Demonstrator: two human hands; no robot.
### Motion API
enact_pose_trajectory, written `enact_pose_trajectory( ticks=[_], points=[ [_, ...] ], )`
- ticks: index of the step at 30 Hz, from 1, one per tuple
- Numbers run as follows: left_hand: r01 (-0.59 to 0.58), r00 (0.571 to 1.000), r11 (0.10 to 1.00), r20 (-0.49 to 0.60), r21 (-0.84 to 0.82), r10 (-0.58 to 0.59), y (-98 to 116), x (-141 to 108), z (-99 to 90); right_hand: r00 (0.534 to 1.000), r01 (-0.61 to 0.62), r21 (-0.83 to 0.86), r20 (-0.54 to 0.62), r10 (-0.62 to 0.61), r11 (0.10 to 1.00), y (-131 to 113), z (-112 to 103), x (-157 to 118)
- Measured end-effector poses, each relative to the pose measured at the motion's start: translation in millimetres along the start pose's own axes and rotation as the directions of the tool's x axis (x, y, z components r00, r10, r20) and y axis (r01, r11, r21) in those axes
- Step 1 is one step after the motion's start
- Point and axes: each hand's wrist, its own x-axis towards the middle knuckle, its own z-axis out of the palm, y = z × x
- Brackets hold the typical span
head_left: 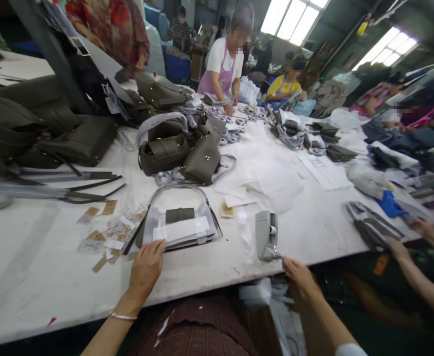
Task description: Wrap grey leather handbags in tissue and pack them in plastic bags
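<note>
My left hand [148,264], with a bracelet at the wrist, rests on the near left edge of a flat dark bag [180,214] partly covered in white wrapping and a white sheet; its fingers look closed together at the edge. At the table's front edge, my right hand [296,271] pinches the end of a strip at the front of a grey tape dispenser [264,235]. Small tan and white tags [108,237] lie scattered left of the bag. A yellowish pad [227,209] sits between the bag and the dispenser.
Olive bags [165,152] are heaped behind and at the left, beside loose straps [87,190]. White sheets [276,170] cover the middle of the table [20,277]. At the right, another person's hands [398,247] touch a dark bag [368,225]. More people work farther back.
</note>
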Motion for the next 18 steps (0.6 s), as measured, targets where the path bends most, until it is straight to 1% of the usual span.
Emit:
enact_pose_trajectory(
  ticks=[1,2,3,5,6,9,13,15,18],
  points=[
    [0.0,1.0,1.0,0.003,0.005,0.0,1,0,-1.4,0.997,-0.06,0.073,0.043,0.057,0.996,1,5,1],
    [0.002,1.0,1.0,0.004,0.007,-0.003,1,1,-3.0,0.994,-0.1,0.115,0.06,0.093,0.988,1,11,2],
    [0.005,1.0,1.0,0.006,0.006,-0.005,2,1,-4.6,0.993,-0.113,0.135,0.048,0.108,0.984,-1,16,4],
    [0.011,1.0,1.0,0.007,0.003,-0.011,4,1,-7.1,0.996,-0.082,0.131,-0.01,0.084,0.988,-6,24,10],
    [0.011,1.0,1.0,0.008,0.004,-0.011,5,1,-8.0,0.998,-0.068,0.118,-0.009,0.069,0.991,-8,26,13],
    [0.02,1.0,0.999,0.011,0.025,-0.021,7,2,-9.6,0.998,-0.056,0.097,0.038,0.052,0.994,-14,31,23],
    [0.024,1.0,0.998,0.019,0.058,-0.025,9,2,-10.5,1.0,-0.001,0.123,0.02,-0.001,0.992,-19,38,29],
    [0.014,1.0,0.998,0.02,0.069,-0.016,9,2,-10.6,1.0,0.031,0.139,-0.002,-0.031,0.99,-20,38,28],
    [0.01,1.0,0.997,0.022,0.072,-0.012,9,2,-10.1,0.996,0.073,0.148,-0.067,-0.063,0.986,-15,31,20]
  ],
)
